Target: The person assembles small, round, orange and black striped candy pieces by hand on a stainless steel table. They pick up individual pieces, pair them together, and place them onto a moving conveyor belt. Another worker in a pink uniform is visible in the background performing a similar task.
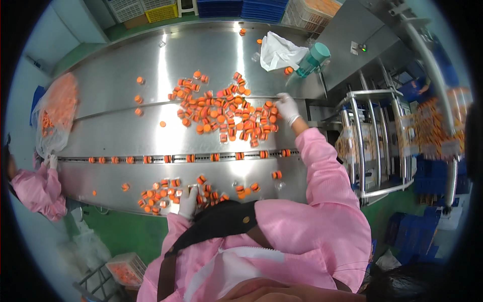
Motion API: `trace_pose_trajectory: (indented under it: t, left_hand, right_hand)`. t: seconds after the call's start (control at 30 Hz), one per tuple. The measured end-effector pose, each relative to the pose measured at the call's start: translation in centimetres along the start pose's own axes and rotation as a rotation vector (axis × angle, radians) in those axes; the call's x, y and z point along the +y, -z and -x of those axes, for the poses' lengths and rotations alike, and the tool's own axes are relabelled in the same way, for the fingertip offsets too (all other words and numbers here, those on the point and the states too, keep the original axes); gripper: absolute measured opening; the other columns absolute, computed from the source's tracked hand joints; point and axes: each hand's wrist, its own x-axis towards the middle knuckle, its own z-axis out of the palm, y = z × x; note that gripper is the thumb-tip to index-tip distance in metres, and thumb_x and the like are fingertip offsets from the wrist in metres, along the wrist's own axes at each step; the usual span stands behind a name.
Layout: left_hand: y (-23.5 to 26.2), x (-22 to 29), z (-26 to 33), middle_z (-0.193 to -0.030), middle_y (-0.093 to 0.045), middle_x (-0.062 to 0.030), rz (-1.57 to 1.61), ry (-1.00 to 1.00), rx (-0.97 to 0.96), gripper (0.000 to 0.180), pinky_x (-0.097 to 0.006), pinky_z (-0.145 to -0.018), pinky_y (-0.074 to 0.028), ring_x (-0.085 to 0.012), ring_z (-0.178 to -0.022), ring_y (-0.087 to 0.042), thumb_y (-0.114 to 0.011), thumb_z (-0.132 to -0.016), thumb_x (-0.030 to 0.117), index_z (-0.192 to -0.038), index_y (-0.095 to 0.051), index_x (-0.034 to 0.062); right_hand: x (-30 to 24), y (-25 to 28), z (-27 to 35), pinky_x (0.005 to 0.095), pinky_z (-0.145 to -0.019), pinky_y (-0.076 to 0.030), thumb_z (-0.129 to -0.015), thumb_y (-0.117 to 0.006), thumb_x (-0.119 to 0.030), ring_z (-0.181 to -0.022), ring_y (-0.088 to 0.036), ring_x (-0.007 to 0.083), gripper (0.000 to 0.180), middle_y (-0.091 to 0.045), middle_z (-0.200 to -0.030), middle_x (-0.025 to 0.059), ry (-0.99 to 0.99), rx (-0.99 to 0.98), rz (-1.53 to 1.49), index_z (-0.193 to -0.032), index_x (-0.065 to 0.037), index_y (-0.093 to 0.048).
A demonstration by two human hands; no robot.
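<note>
My feed is bright under overhead light; white glare streaks run down the steel table (126, 75). Fisheye bends the edges, and the rim blurs into black.

Gloved right hand (287, 107) at far orange cap pile (226, 113); left hand (189, 201) among near caps (161, 194) on steel table (121, 75).

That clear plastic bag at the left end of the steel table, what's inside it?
The clear bag holds a heap of small orange pieces, seemingly like the orange caps scattered on the steel table. The plastic blurs them, so their exact shape cannot be made out.
</note>
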Motion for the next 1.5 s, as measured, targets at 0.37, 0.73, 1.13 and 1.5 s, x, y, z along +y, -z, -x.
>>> trace_pose_trajectory:
  t: [0.37,0.73,1.13,1.5]
  left_hand:
    - [-1.3,-1.1,0.2,-0.079,-0.057,-0.0031,0.053,0.122,0.224,0.019,-0.025,-0.055,-0.046,-0.012,-0.062,-0.055,-0.046,-0.097,0.022,-0.105,-0.051,0.0058]
    - [-2.4,-0.1,-0.6,-0.077,-0.052,-0.0001,-0.006,0.109,0.25,0.018,-0.022,-0.057,-0.043,-0.0095,-0.062,-0.052,-0.046,-0.097,0.021,-0.102,-0.053,0.0059]
    - [-1.2,-0.3,0.3,-0.074,-0.057,-0.0035,0.058,0.143,0.249,0.021,-0.023,-0.049,-0.042,-0.0119,-0.057,-0.054,-0.046,-0.098,0.024,-0.106,-0.051,0.0058]
    - [-1.7,1.5,2.3,-0.079,-0.06,-0.0053,0.019,0.119,0.189,0.026,-0.022,-0.053,-0.043,-0.0098,-0.061,-0.054,-0.047,-0.097,0.029,-0.109,-0.049,0.006]
  right_hand:
    - [5.2,0.2,-19.4,0.0426,-0.08,-0.046,-0.078,-0.064,-0.023,-0.088,-0.058,0.0389,0.031,-0.062,-0.094,0.022,0.162,0.295,0.502,-0.099,0.0,-0.061]
    - [-1.3,0.0,5.6,0.0243,-0.074,-0.047,-0.082,-0.061,0.0,-0.082,-0.057,0.0124,0.022,-0.055,-0.094,0.0041,0.129,-0.21,-0.424,-0.103,-0.004,-0.054]
    - [-3.5,-1.5,15.9,0.0339,-0.077,-0.045,-0.079,-0.067,-0.02,-0.082,-0.055,0.024,0.034,-0.054,-0.088,0.0108,0.375,-0.697,0.03,-0.109,-0.006,-0.059]
    - [-4.1,-5.1,-2.6,0.0384,-0.083,-0.048,-0.077,-0.063,-0.021,-0.089,-0.063,0.0314,0.022,-0.066,-0.093,0.0154,0.344,-0.408,0.594,-0.095,-0.01,-0.07]
